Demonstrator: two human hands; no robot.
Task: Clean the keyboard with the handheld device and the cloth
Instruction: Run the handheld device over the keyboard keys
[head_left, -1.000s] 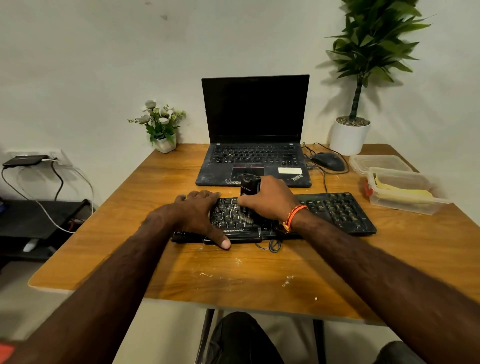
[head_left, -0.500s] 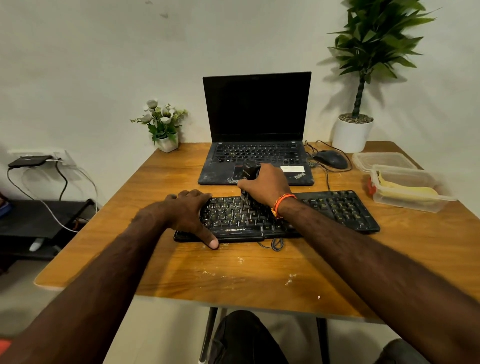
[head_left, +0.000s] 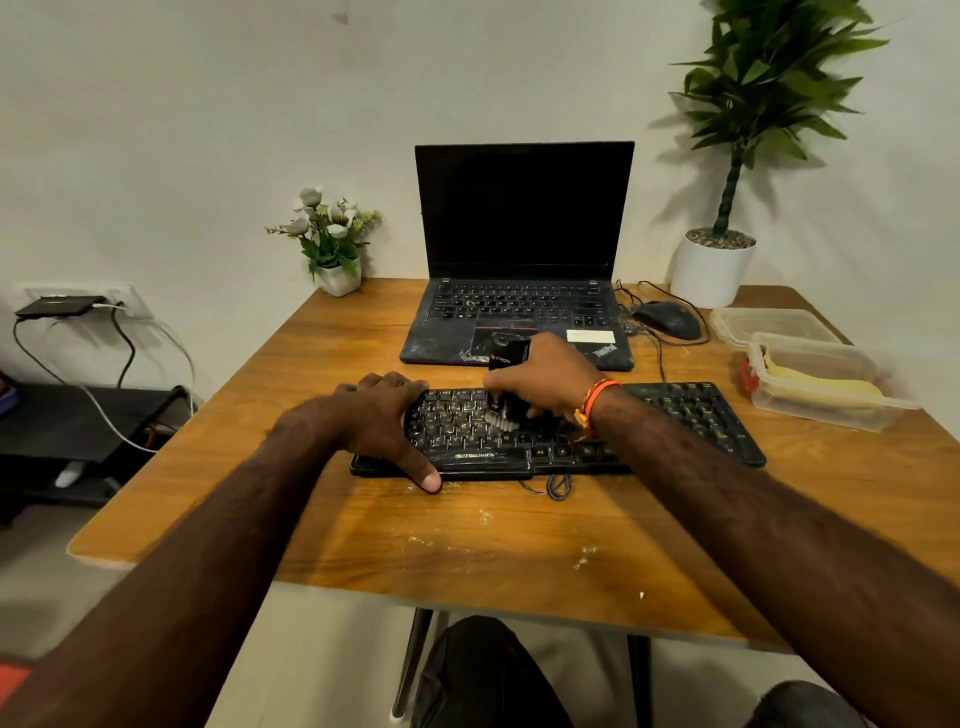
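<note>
A dusty black keyboard (head_left: 691, 415) lies across the middle of the wooden table (head_left: 467, 545). My right hand (head_left: 550, 379) grips a black handheld device (head_left: 506, 358) upright, its brush tip pressed on the keys near the keyboard's middle. My left hand (head_left: 379, 421) lies over the keyboard's left end, fingers on the far edge and thumb down at the near edge. A yellow cloth (head_left: 826, 387) sits inside a clear plastic container (head_left: 821, 410) at the right.
A dusty open laptop (head_left: 519, 306) stands behind the keyboard, a mouse (head_left: 665, 318) and cables to its right. Two potted plants (head_left: 332, 244) (head_left: 727, 249) sit at the back corners. A second clear container (head_left: 769, 322) lies at the right. White crumbs (head_left: 584, 556) dot the near table.
My right hand has moved the device over the keys, first toward the far edge, then back to the middle rows. The left hand has stayed on the keyboard's left end.
</note>
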